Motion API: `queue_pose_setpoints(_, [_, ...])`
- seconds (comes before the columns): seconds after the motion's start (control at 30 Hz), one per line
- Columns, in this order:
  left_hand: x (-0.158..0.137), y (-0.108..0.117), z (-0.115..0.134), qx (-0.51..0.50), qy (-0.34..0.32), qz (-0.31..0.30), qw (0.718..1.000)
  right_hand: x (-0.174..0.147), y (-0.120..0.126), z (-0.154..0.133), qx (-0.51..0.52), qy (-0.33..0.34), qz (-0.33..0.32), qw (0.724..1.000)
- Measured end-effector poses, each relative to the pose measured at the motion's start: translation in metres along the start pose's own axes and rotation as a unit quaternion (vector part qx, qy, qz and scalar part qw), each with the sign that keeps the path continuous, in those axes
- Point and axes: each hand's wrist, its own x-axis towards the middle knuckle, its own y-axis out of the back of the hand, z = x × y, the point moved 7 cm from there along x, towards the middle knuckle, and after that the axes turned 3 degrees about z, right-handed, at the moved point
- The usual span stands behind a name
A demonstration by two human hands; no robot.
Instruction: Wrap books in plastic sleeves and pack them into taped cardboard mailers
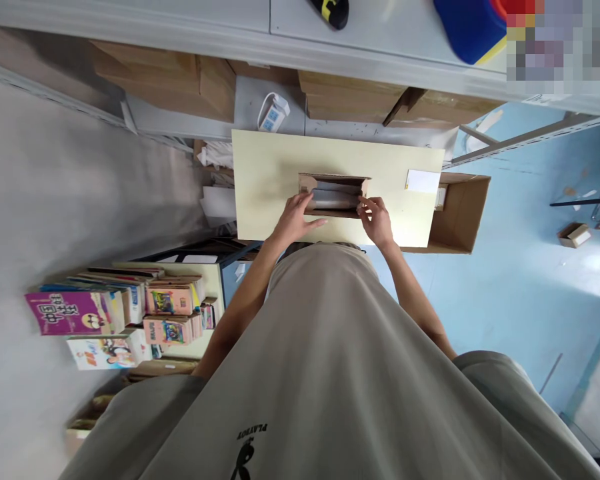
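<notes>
A small open cardboard box stands on a pale yellow tabletop, and a greyish sheet or lining shows inside it. My left hand is at the box's left end, fingertips on its edge. Its thumb stretches apart along the near side, so the hand is open. At the right end, my right hand has its fingers bent and pinched on the box's edge. Part of the right fingertips is hard to make out.
A white card lies on the right of the tabletop. Beyond it stands a large open carton. A power strip and several cartons sit on the rack behind. Stacked books are at lower left.
</notes>
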Motion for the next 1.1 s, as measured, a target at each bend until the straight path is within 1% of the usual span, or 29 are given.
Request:
queue_pose_setpoints(0.1, [0.004, 0.0, -0.001, 0.017, -0.008, -0.026, 0.999, 0.005, -0.003, -0.004, -0.026, 0.026, -0.019, 0.999])
queue_pose_setpoints(0.23, [0.013, 0.008, -0.006, 0.026, 0.007, -0.013, 1.0, 0.009, -0.003, -0.013, -0.067, 0.052, -0.042, 0.995])
queue_pose_setpoints(0.37, [0.028, 0.01, -0.006, 0.037, 0.008, -0.002, 0.999, 0.016, -0.003, -0.019, -0.114, 0.073, -0.061, 0.989])
queue_pose_setpoints(0.43, [0.037, 0.012, -0.008, 0.024, 0.021, 0.018, 0.999, 0.024, -0.002, -0.017, -0.113, 0.066, -0.05, 0.99])
queue_pose_setpoints(0.47, [0.04, 0.013, -0.008, 0.013, 0.031, 0.032, 0.999, 0.028, 0.0, -0.014, -0.11, 0.052, -0.033, 0.992])
queue_pose_setpoints(0.53, [0.046, 0.018, -0.009, -0.004, 0.049, 0.059, 0.997, 0.035, 0.005, -0.008, -0.113, 0.019, 0.016, 0.993])
queue_pose_setpoints(0.6, [0.048, 0.023, -0.007, 0.001, 0.057, 0.074, 0.996, 0.038, 0.01, -0.006, -0.132, 0.012, 0.057, 0.99])
queue_pose_setpoints(0.67, [0.047, 0.028, -0.006, 0.02, 0.057, 0.082, 0.995, 0.037, 0.011, -0.008, -0.149, 0.027, 0.067, 0.986])
queue_pose_setpoints(0.73, [0.045, 0.03, -0.008, 0.032, 0.051, 0.084, 0.995, 0.034, 0.01, -0.01, -0.154, 0.027, 0.054, 0.986])
queue_pose_setpoints(0.83, [0.041, 0.027, -0.015, 0.027, 0.042, 0.075, 0.996, 0.028, 0.007, -0.008, -0.149, 0.002, 0.018, 0.989])
queue_pose_setpoints(0.9, [0.04, 0.022, -0.023, 0.015, 0.046, 0.074, 0.996, 0.026, 0.005, -0.005, -0.137, -0.006, 0.007, 0.991])
queue_pose_setpoints(1.0, [0.04, 0.017, -0.035, -0.009, 0.065, 0.094, 0.993, 0.026, 0.004, 0.002, -0.087, -0.013, 0.023, 0.996])
queue_pose_setpoints(1.1, [0.043, 0.012, -0.044, -0.028, 0.079, 0.124, 0.989, 0.029, 0.003, 0.014, -0.003, -0.019, 0.059, 0.998])
